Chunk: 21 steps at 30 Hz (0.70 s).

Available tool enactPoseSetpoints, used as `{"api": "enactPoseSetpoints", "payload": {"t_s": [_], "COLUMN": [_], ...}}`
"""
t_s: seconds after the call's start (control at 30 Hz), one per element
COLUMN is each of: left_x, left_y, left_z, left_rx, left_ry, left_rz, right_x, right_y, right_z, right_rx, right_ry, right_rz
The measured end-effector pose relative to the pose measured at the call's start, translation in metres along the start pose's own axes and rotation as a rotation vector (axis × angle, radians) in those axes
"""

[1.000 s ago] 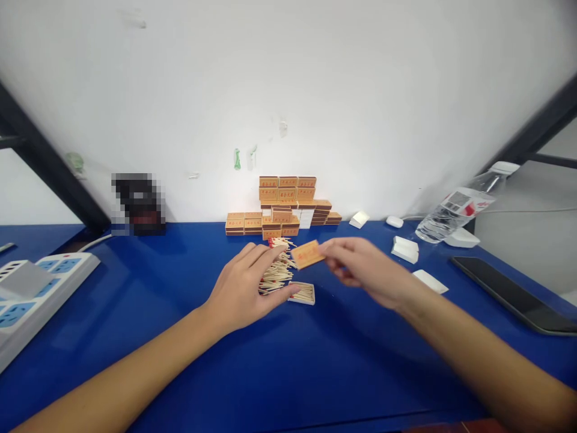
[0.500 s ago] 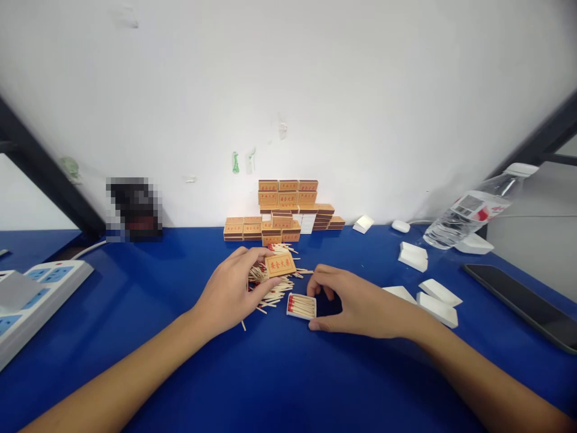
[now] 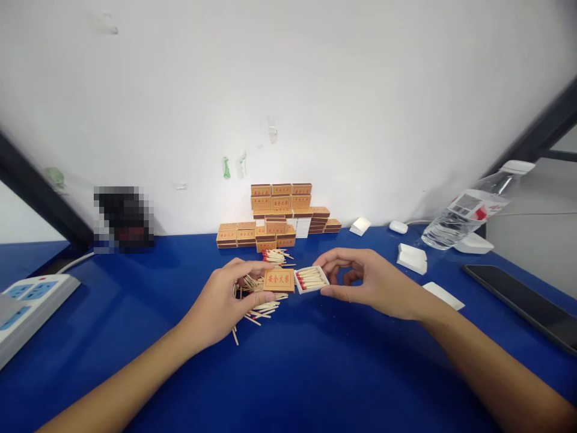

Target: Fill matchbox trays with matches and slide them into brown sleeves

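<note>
Between its thumb and fingers, my left hand (image 3: 225, 297) holds an orange matchbox sleeve (image 3: 279, 280) with red characters on top. My right hand (image 3: 360, 281) grips the outer end of a white inner tray (image 3: 311, 287) filled with red-tipped matches. The tray's left end is at the sleeve's right end; whether it has entered is hard to tell. Loose matches (image 3: 265, 307) lie in a pile under and beside my left hand, and a smaller bunch (image 3: 276, 257) lies just behind the sleeve.
Stacked matchboxes (image 3: 281, 202) stand against the wall. White trays (image 3: 412, 258), a small white case (image 3: 398, 227), a plastic bottle (image 3: 469, 207) and a black phone (image 3: 518, 300) are on the right. A power strip (image 3: 38, 300) and a blurred dark object (image 3: 126, 219) are on the left.
My right hand has taken hold of the match-filled tray and lifted it to the sleeve. The sleeve in my left hand has turned level, facing the tray. The view has shifted slightly.
</note>
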<state>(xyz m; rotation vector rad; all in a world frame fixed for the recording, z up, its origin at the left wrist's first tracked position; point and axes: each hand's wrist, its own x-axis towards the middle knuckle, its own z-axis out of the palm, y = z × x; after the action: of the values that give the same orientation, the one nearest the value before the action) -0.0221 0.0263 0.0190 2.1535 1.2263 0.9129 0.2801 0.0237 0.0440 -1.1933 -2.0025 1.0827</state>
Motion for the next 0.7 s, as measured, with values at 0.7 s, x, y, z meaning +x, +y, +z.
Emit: {"api": "enactPoseSetpoints", "payload": {"t_s": [0.7], "left_x": [0.005], "left_y": [-0.002], "left_z": [-0.005], "left_rx": [-0.166], "left_ry": [-0.025], "left_rz": [-0.052], "right_x": [0.000], "right_y": [-0.004], "right_z": [0.017], "right_rx": [0.136], "right_ry": [0.095], "right_rz": [0.071]}}
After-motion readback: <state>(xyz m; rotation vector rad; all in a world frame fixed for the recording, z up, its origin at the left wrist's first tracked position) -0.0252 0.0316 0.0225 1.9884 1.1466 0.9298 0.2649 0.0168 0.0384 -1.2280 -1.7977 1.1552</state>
